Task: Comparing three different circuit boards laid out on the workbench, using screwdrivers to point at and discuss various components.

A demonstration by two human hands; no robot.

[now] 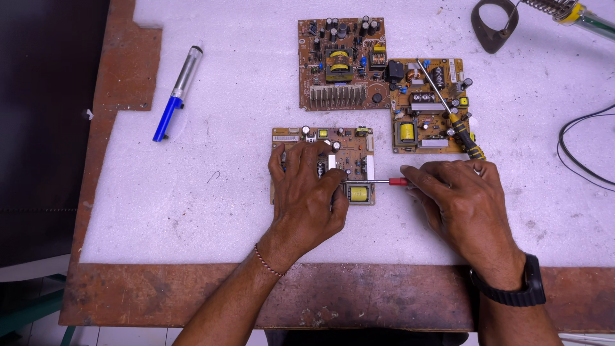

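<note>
Brown board: a small circuit board [346,150] is seen flat on the white-covered worktop [224,198], near its front edge, studded with a yellow transformer, capacitors and white connectors.
Left hand: the left hand [306,192] is pressed palm-down over the board's left half, fingers spread, nothing gripped.
Right hand: the right hand [458,198] is closed around a red-handled screwdriver [384,182], whose metal shaft is laid toward the yellow transformer.
Behind: a larger circuit board [359,70] is placed further back, with a yellow-and-black screwdriver [451,115] resting across it.
Left side: a blue-tipped desoldering pump [178,90] is left well apart.
</note>
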